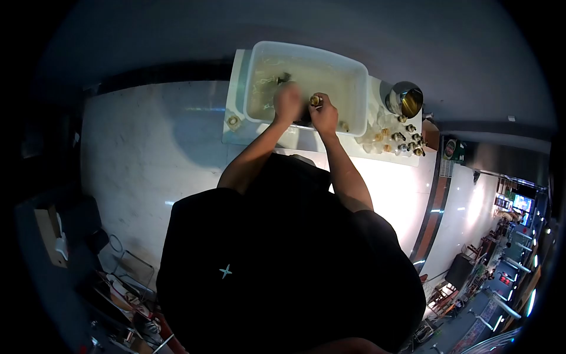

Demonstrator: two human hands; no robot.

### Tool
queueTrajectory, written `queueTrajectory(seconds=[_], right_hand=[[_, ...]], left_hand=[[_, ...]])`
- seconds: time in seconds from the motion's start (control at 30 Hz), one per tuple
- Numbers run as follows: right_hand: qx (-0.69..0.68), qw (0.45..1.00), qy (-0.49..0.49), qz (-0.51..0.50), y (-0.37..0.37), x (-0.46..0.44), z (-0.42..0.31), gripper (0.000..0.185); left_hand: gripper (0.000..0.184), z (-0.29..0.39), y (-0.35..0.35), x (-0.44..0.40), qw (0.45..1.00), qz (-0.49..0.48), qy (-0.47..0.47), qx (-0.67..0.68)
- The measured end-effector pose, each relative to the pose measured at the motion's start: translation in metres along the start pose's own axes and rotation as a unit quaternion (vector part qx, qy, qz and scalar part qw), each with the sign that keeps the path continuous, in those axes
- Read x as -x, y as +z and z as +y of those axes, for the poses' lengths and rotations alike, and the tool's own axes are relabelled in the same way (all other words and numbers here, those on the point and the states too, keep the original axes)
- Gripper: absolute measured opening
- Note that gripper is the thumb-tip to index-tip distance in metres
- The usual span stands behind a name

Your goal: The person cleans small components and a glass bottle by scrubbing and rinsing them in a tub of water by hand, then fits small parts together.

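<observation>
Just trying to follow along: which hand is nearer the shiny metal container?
Right: the right hand is left of the metal container; the left hand is farther left, both at the plastic tub.

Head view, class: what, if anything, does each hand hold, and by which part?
The right hand holds a small brass-topped piece by its side, near the top; the left hand is blurred, so its hold cannot be told.

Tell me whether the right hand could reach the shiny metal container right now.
Probably: the right hand seems to have only the tub's right wall between it and the metal container. It holds a small gold-ended item, though, and might need to put that down.
</observation>
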State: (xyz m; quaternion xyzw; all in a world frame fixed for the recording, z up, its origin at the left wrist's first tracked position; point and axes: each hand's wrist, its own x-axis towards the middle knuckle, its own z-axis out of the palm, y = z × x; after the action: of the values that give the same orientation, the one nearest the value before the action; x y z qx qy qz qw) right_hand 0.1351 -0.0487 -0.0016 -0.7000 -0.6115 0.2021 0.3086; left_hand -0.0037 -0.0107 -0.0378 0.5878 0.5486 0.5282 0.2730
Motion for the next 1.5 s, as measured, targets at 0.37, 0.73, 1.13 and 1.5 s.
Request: queueTrajectory(seconds=[0.37,0.73,1.13,1.5], right_hand=[[-0.029,0.999,0.008,0.042,0.005,0.0,0.003,0.029],[-0.031,0.998,0.014,0.046,0.002,0.001,0.003,0.031],[-0.005,0.999,0.022,0.037,0.002,0.001,0.003,0.033],[-0.021,0.999,0.023,0.031,0.002,0.0,0.002,0.031]], left_hand=[[0.015,-0.023,-0.017,0.003,0.985,-0.122,0.106,-0.053],[0.016,-0.006,-0.034,0.002,0.934,-0.328,-0.084,-0.116],[0.012,0.037,-0.052,-0.013,0.97,-0.208,-0.09,-0.089],[0.063,0.02,-0.035,0.003,0.954,-0.287,-0.084,0.005]])
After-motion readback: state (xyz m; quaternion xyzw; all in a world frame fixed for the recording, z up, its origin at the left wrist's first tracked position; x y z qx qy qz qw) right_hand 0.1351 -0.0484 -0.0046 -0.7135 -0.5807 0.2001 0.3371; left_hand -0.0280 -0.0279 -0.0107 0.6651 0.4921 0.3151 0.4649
